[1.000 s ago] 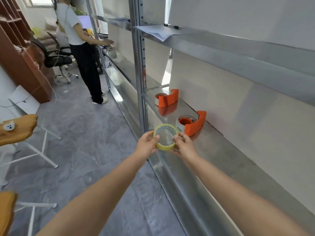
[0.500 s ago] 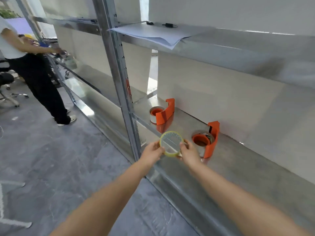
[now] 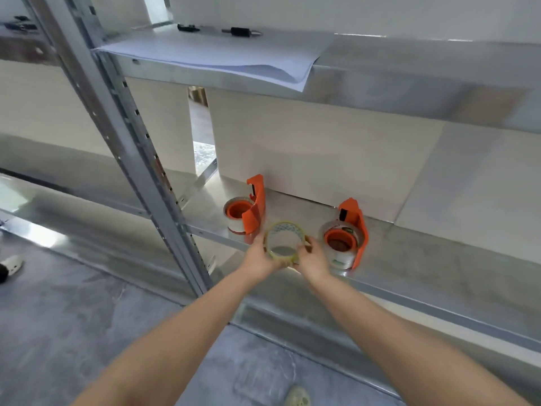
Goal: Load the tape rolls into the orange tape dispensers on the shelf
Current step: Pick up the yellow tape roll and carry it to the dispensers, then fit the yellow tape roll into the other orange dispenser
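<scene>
A thin yellowish roll of clear tape is held between both hands at the shelf's front edge. My left hand grips its left rim and my right hand grips its right rim. Two orange tape dispensers stand on the metal shelf. The left dispenser has a clear tape roll around its orange hub. The right dispenser also carries a clear roll and sits just beyond my right hand. The held roll lies between the two dispensers, in front of them.
A slanted steel upright runs left of my hands. The upper shelf holds a sheet of white paper and two black pens. Grey floor lies below, with someone's shoe at the far left.
The view has swung right and closer to the shelf. Both hands have carried the roll forward, up to the shelf edge between the dispensers. The person at the left has left the view.
</scene>
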A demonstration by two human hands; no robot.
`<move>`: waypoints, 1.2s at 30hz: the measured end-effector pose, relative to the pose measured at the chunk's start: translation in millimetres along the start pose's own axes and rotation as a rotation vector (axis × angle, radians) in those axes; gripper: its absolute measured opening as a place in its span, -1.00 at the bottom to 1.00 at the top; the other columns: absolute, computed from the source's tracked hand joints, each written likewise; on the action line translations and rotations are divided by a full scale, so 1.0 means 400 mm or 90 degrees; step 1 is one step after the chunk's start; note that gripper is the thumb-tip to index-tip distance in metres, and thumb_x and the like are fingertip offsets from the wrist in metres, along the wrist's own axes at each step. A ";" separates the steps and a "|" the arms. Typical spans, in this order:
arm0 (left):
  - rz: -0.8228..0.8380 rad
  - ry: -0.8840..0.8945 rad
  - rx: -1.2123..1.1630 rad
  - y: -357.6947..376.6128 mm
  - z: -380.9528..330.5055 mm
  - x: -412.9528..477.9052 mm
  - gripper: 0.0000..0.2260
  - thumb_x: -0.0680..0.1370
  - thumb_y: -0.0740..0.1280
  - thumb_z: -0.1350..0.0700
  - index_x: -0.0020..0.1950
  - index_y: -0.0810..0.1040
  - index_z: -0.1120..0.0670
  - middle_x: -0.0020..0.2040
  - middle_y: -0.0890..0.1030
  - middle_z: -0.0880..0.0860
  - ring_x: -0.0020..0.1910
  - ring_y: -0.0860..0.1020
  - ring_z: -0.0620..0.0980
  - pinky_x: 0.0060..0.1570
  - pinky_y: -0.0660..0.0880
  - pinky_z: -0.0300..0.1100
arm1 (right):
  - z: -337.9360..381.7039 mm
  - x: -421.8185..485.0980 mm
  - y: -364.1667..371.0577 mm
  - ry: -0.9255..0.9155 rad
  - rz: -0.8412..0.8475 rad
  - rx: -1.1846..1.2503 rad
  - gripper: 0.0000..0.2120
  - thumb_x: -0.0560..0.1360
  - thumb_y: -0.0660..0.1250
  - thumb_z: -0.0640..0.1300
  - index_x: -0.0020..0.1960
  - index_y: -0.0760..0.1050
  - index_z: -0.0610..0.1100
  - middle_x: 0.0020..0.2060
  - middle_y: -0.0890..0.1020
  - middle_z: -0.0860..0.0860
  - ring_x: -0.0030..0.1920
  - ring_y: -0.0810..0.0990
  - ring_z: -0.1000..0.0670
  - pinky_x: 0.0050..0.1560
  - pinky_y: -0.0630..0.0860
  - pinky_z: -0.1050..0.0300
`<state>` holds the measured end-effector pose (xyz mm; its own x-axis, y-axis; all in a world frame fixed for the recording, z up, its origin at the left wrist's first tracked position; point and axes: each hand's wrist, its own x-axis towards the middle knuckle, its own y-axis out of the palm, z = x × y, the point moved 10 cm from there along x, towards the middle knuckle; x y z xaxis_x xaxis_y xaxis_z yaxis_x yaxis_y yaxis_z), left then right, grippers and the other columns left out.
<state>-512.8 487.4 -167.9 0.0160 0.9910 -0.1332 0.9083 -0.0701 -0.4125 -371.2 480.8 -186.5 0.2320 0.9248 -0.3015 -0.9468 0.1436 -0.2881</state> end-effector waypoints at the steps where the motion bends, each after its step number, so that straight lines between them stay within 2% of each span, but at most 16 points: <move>1: -0.020 0.009 0.012 -0.012 -0.001 0.011 -0.28 0.25 0.58 0.19 0.34 0.33 0.13 0.17 0.49 0.00 0.12 0.44 -0.09 0.07 0.36 -0.30 | 0.004 0.006 0.011 -0.007 0.005 -0.009 -0.65 0.57 0.14 -0.20 0.34 0.34 -0.21 0.24 0.53 -0.19 0.21 0.51 -0.19 0.27 0.43 -0.13; 3: -0.040 0.021 0.031 -0.028 -0.005 0.029 -0.34 0.25 0.57 0.20 0.29 0.37 0.13 0.18 0.53 0.05 0.11 0.47 -0.06 0.09 0.38 -0.24 | 0.011 0.018 0.030 -0.014 0.016 -0.026 -0.64 0.56 0.15 -0.21 0.34 0.33 -0.22 0.22 0.54 -0.18 0.20 0.51 -0.18 0.26 0.44 -0.06; 7: 0.003 0.061 0.081 -0.011 -0.019 0.071 -0.48 0.26 0.57 0.19 0.13 0.42 0.07 0.15 0.58 0.07 0.14 0.54 0.02 0.12 0.45 -0.17 | 0.009 0.047 0.036 -0.013 0.007 -0.057 -0.68 0.53 0.17 -0.25 0.28 0.37 -0.22 0.16 0.57 -0.18 0.16 0.54 -0.17 0.18 0.48 -0.01; 10: 0.041 0.084 0.083 0.008 -0.017 0.097 -0.43 0.26 0.57 0.18 0.21 0.46 0.16 0.18 0.59 0.10 0.18 0.55 0.04 0.23 0.47 -0.04 | 0.007 0.059 0.029 -0.018 -0.004 -0.091 -0.72 0.51 0.17 -0.26 0.22 0.40 -0.19 0.12 0.60 -0.16 0.11 0.57 -0.16 0.11 0.50 0.02; 14: 0.053 0.131 0.127 0.017 -0.011 0.105 -0.40 0.25 0.56 0.17 0.25 0.44 0.16 0.18 0.57 0.11 0.19 0.54 0.05 0.22 0.47 0.02 | -0.003 0.064 0.030 -0.016 -0.025 -0.148 -0.71 0.49 0.20 -0.25 0.20 0.44 -0.25 0.14 0.59 -0.20 0.16 0.54 -0.19 0.19 0.48 -0.04; 16: 0.055 0.160 0.204 0.016 -0.007 0.100 -0.27 0.25 0.56 0.08 0.35 0.35 0.16 0.31 0.48 0.14 0.33 0.43 0.10 0.34 0.36 0.02 | -0.011 0.065 0.037 -0.002 -0.039 -0.206 -0.65 0.48 0.20 -0.23 0.26 0.39 -0.27 0.23 0.51 -0.22 0.26 0.45 -0.20 0.28 0.40 -0.06; 18: 0.024 0.237 0.315 0.001 -0.024 0.081 -0.16 0.28 0.52 -0.01 0.46 0.21 0.16 0.46 0.31 0.12 0.45 0.26 0.10 0.48 0.15 -0.04 | -0.007 0.059 0.051 0.004 -0.051 -0.245 -0.49 0.50 0.21 -0.16 0.41 0.20 -0.24 0.41 0.31 -0.20 0.42 0.25 -0.18 0.44 0.20 -0.02; 20: -0.011 0.388 0.362 -0.018 -0.076 0.056 -0.20 0.30 0.49 0.02 0.46 0.24 0.17 0.46 0.30 0.12 0.46 0.26 0.11 0.46 0.15 -0.02 | 0.029 0.053 0.068 -0.041 -0.076 -0.280 -0.36 0.52 0.21 -0.08 0.50 0.01 -0.18 0.51 0.09 -0.14 0.51 0.05 -0.13 0.48 0.01 0.03; 22: -0.032 0.457 0.368 -0.051 -0.103 0.055 -0.21 0.27 0.50 0.05 0.43 0.28 0.20 0.44 0.34 0.18 0.43 0.28 0.15 0.43 0.20 0.09 | 0.078 0.056 0.096 -0.109 -0.089 -0.305 -0.34 0.52 0.22 -0.02 0.50 -0.01 -0.12 0.52 0.04 -0.11 0.52 -0.01 -0.12 0.49 -0.03 0.04; 24: -0.087 0.430 0.363 -0.111 -0.095 0.088 -0.18 0.25 0.53 0.03 0.41 0.29 0.24 0.41 0.35 0.25 0.42 0.28 0.22 0.41 0.15 0.09 | 0.129 0.065 0.130 -0.171 -0.073 -0.314 -0.36 0.50 0.25 -0.02 0.49 0.07 -0.09 0.51 0.10 -0.11 0.51 0.02 -0.11 0.49 -0.01 0.02; 27: -0.141 0.290 0.363 -0.207 -0.027 0.163 -0.08 0.24 0.53 -0.07 0.45 0.21 0.23 0.45 0.28 0.25 0.47 0.19 0.26 0.43 0.06 0.11 | 0.203 0.074 0.194 -0.258 -0.012 -0.330 -0.40 0.45 0.30 -0.07 0.44 0.20 -0.06 0.44 0.25 -0.14 0.46 0.17 -0.13 0.44 0.11 0.03; 29: -0.104 0.132 0.360 -0.250 0.050 0.216 0.00 0.25 0.52 -0.11 0.51 0.04 0.16 0.52 0.15 0.17 0.52 0.06 0.19 0.48 -0.03 0.10 | 0.235 0.084 0.244 -0.298 0.034 -0.355 -0.42 0.42 0.34 -0.09 0.40 0.27 -0.07 0.34 0.37 -0.12 0.35 0.33 -0.14 0.36 0.23 0.05; 31: -0.025 0.000 0.387 -0.260 0.121 0.253 0.04 0.26 0.50 -0.16 0.53 -0.04 0.12 0.55 0.10 0.10 0.53 0.04 0.14 0.49 -0.06 0.14 | 0.236 0.100 0.288 -0.265 0.072 -0.382 -0.44 0.40 0.34 -0.07 0.37 0.32 -0.06 0.31 0.43 -0.10 0.30 0.40 -0.13 0.33 0.33 0.04; 33: 0.049 -0.059 0.387 -0.251 0.150 0.266 -0.03 0.26 0.49 -0.17 0.51 0.07 0.10 0.52 0.22 0.07 0.49 0.19 0.13 0.47 0.01 0.16 | 0.220 0.116 0.313 -0.202 0.081 -0.406 -0.47 0.40 0.33 0.00 0.34 0.35 -0.04 0.30 0.46 -0.09 0.26 0.44 -0.15 0.30 0.38 0.01; 36: 0.047 -0.041 0.256 -0.251 0.138 0.275 -0.30 0.28 0.50 -0.06 0.34 0.32 0.08 0.26 0.54 0.08 0.26 0.49 0.13 0.30 0.37 0.11 | 0.207 0.125 0.313 -0.164 0.033 -0.389 -0.60 0.40 0.34 0.00 0.21 0.43 -0.05 0.23 0.50 -0.07 0.18 0.48 -0.12 0.19 0.42 0.09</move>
<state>-625.4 597.4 -190.8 0.0369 0.9732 -0.2270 0.6702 -0.1926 -0.7168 -496.6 574.1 -162.2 0.0575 0.9906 -0.1240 -0.6414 -0.0586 -0.7650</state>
